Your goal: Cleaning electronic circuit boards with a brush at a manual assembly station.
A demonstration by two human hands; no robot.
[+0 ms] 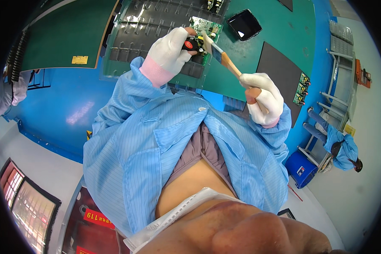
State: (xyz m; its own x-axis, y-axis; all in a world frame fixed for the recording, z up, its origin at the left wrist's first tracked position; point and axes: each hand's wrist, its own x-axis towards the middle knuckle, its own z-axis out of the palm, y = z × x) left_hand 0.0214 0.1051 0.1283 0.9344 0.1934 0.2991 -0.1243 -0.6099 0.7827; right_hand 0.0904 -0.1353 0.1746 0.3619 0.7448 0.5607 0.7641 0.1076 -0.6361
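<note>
My left hand [167,53], in a white glove with bare fingertips, is closed around a black rounded thing with a red oval label [190,44]. Right by those fingers is a green circuit board [213,28] with many small parts; I cannot tell whether the hand also grips it. A flat brush with a wooden handle [230,64] is in my right hand [264,99], gloved the same way, fingers wrapped around the handle's end. The brush's pale bristles lie over the board close to the left fingertips; contact is unclear.
Beneath the board lies a dark ridged tray [129,36] on a green table [237,80]. A black square dish [244,24] stands right of it. Farther right, a dark mat [279,70] has several circuit boards [301,89] at its edge. Beyond are a blue bin [301,169] and another person [342,146].
</note>
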